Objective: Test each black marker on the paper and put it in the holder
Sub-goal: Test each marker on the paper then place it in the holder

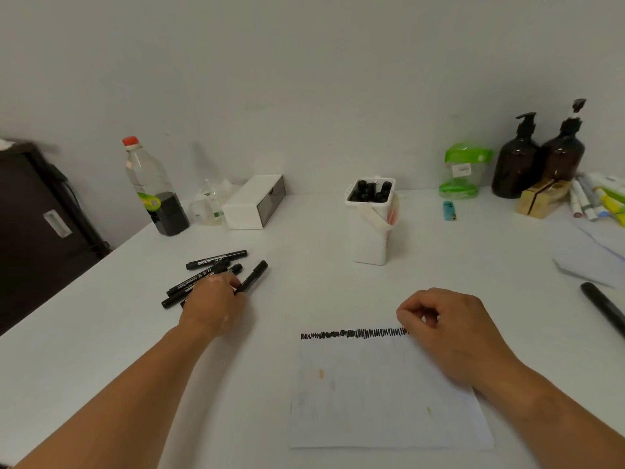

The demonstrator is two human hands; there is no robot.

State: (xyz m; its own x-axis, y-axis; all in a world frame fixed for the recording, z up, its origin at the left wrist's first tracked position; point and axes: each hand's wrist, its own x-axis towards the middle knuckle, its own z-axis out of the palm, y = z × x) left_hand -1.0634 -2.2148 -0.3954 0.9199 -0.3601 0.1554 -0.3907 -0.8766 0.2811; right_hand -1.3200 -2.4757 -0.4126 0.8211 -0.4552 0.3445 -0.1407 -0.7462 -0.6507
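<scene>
Person at a white bench [304, 299], both bare forearms in view.

The left hand [216, 301] is stretched out to a loose pile of black markers [216, 258] left of centre. Its fingers [235, 284] curl down on the near end of a single marker [253, 275], which angles away to the upper right with its far end free. It looks like a pinch, though the hand hides the exact contact. The pile lies partly under the hand.

The right hand [453, 333] sits over the top right corner of the paper [372, 401]. Its fingers are loosely curled, thumb and forefinger a little apart, with nothing in them.

The paper lies flat at the near side of the bench. A black scribble band [351, 333] runs along its top edge, and its right end is under the right hand.

The white holder [370, 238] stands upright beyond the paper, well apart from both hands. Stored markers [370, 191] stand inside it.

Along the back:
- a red-capped bottle [152, 191] part full of dark liquid
- a white box [253, 204]
- a green-lidded clear tub [463, 170]
- a blue lighter [449, 210]
- two amber pump bottles [517, 164]

A stray black marker [605, 309] lies at the far right edge.
</scene>
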